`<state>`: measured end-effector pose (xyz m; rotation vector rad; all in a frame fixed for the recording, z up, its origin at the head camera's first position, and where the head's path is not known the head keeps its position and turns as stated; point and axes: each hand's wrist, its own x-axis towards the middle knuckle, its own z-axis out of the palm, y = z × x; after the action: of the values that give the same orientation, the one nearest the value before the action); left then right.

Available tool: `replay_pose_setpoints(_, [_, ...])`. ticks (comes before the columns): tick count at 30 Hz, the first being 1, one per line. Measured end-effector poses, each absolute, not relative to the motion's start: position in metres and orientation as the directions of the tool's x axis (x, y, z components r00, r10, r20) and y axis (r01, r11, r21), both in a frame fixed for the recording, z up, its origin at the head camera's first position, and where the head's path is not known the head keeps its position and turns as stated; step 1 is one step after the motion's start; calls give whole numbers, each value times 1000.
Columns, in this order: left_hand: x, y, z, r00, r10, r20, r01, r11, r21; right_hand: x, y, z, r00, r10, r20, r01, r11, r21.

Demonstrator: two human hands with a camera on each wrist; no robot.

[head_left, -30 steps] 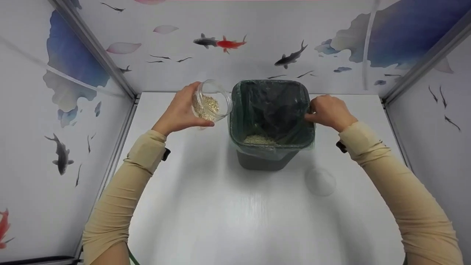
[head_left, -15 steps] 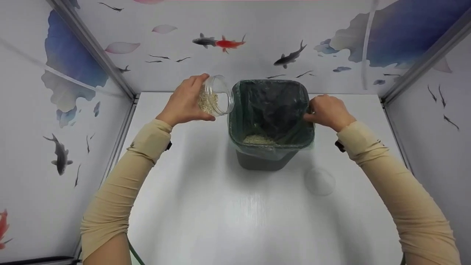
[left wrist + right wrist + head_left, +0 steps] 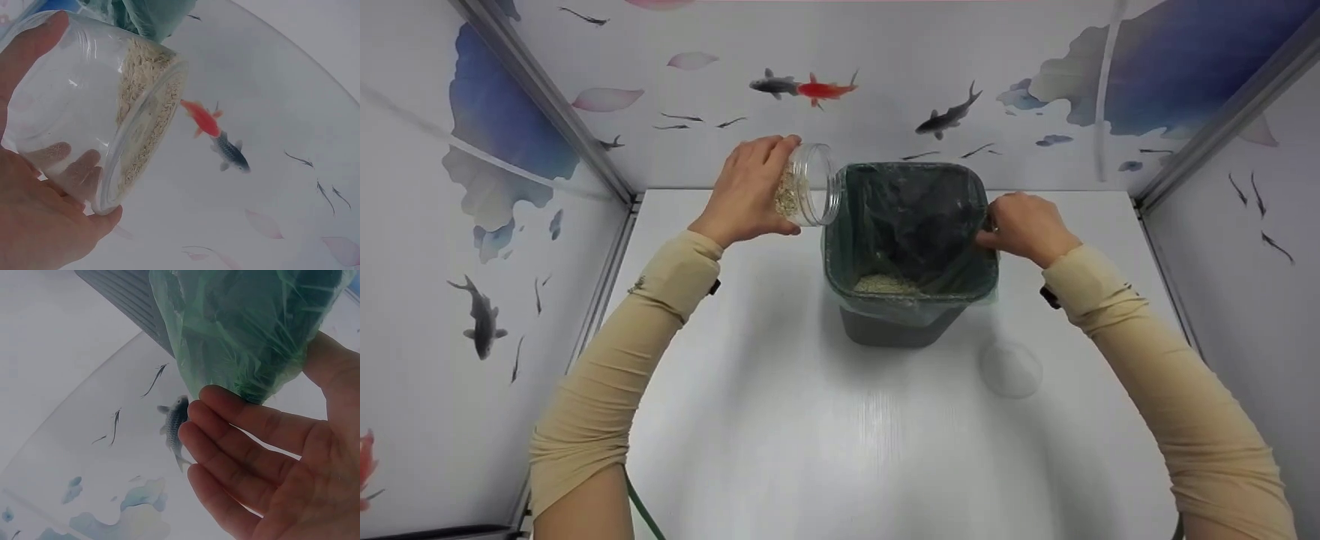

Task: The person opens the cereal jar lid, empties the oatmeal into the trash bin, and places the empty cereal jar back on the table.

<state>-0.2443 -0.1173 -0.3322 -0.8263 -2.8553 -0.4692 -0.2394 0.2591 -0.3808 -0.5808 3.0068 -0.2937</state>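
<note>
My left hand (image 3: 746,191) grips a clear jar (image 3: 814,184), tipped on its side with its open mouth at the left rim of a grey trash bin (image 3: 889,328). Pale oat-like flakes (image 3: 147,67) lie against the jar's lower wall and base in the left wrist view. A thin green bag (image 3: 225,332) lines the bin and folds over its rim. More flakes (image 3: 885,284) sit at the bottom inside it. On the opposite side, my right hand (image 3: 1027,227) pinches the bin's lined rim, thumb over the inner side and fingers outside.
A clear round lid (image 3: 1011,370) lies on the white table (image 3: 840,450), in front of the bin to the right. White panels printed with fish (image 3: 945,120) enclose the table at the back and both sides.
My left hand has raised the jar, moved it right toward the bin and tipped it further, its mouth turning toward the bin. The right hand keeps its hold on the rim.
</note>
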Motion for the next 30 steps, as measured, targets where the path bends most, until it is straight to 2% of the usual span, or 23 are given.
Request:
replay_pose_setpoints(13, [-247, -100, -321, -849, 514, 122, 527, 833, 165, -242, 257, -381, -929, -371, -19, -362, 917, -166])
replay_pose_setpoints(21, [-246, -89, -319, -814, 567, 130, 575, 818, 34, -241, 258, -381, -933, -357, -42, -346, 923, -168])
replay_pose_setpoints(30, [-246, -79, -313, -814, 577, 63, 578, 816, 0, -241, 257, -380, -933, -354, -60, -342, 928, -149])
